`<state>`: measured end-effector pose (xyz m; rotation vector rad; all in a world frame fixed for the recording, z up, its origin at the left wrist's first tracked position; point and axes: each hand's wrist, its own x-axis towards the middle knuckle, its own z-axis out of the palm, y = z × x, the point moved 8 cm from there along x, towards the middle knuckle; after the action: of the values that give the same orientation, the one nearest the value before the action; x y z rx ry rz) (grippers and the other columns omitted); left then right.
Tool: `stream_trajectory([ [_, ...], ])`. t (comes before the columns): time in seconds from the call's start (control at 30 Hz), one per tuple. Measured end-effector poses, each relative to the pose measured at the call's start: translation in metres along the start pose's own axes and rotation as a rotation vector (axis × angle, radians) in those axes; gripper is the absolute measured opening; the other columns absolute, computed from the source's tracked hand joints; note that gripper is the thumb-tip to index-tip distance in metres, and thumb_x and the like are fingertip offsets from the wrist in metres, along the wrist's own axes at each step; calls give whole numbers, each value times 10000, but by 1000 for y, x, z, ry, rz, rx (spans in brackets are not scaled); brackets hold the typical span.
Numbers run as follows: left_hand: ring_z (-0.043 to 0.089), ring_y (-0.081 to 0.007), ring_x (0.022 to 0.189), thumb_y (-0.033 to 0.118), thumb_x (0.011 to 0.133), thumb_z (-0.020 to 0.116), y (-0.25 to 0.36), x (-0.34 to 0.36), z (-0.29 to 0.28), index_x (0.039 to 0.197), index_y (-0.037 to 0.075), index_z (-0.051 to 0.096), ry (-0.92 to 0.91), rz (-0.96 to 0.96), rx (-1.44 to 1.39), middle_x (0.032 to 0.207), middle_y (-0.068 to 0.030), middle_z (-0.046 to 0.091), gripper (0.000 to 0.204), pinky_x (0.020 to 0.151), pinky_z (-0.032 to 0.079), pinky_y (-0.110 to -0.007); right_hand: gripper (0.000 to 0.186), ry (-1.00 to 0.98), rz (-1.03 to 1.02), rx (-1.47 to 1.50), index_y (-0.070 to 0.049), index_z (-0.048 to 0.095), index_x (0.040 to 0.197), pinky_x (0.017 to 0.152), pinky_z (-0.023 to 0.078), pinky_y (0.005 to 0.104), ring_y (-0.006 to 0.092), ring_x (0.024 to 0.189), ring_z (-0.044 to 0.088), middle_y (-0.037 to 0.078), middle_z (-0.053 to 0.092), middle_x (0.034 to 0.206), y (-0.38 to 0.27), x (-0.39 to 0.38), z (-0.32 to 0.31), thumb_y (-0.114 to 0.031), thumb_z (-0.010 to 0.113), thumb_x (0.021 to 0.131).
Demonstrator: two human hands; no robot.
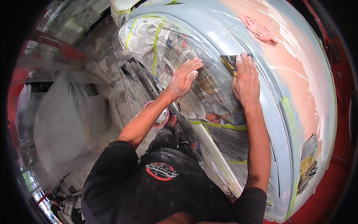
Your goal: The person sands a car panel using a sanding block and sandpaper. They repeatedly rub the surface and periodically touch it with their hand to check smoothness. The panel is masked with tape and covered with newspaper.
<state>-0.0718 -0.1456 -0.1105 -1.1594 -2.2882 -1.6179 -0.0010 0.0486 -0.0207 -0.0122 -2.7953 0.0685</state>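
Note:
A folded piece of dark sandpaper (228, 64) lies on the pale blue-grey edge of a car body panel (220, 33). My right hand (247, 80) presses it flat there, fingers together over it. Further left, my dusty left hand (185, 77) holds nothing, its fingers stretched out at the newspaper masking (209, 84) over the window area; whether it touches the paper I cannot tell. Yellow-green masking tape (157, 46) runs across the newspaper.
On the pinkish patch of the panel rests a crumpled pink cloth (257, 29). Several used sandpaper pieces (308, 160) sit lower right. A round pink-rimmed container (163, 118) stands by my foot. Grey plastic sheeting (71, 119) hangs at the left.

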Motion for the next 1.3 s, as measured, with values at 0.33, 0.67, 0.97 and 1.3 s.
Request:
stream_trajectory([
  [0.33,559,-330,1342,215,1066,451,-90,-63,-128,1275,21,668,208,-315,128,1356,-193,640,358,1152,401,-424,606,-29,74,-48,40,537,1383,1213,304,503,441,1408,433,273,501,1470,11,-71,-28,78,556,778],
  [0.67,565,-336,1332,232,1078,427,-49,-30,-81,1261,-7,667,93,-178,14,1351,-197,644,385,1157,390,-415,537,-128,-152,60,53,547,1364,1189,340,505,450,1377,460,278,513,1452,-44,94,40,36,567,828],
  [0.97,586,-382,1288,246,1068,446,-136,-147,-183,1234,-28,666,313,-566,146,1285,-219,670,389,1102,437,-426,482,-83,-249,19,76,574,1324,1167,364,496,450,1341,494,288,537,1423,-71,147,76,18,581,846],
  [1.3,619,-382,1239,250,1067,452,-154,-211,-172,1211,-34,674,293,-750,39,1274,-231,671,389,1087,450,-425,462,-107,-450,-59,73,601,1315,1147,393,483,437,1312,530,283,572,1380,-96,181,103,22,532,861],
])
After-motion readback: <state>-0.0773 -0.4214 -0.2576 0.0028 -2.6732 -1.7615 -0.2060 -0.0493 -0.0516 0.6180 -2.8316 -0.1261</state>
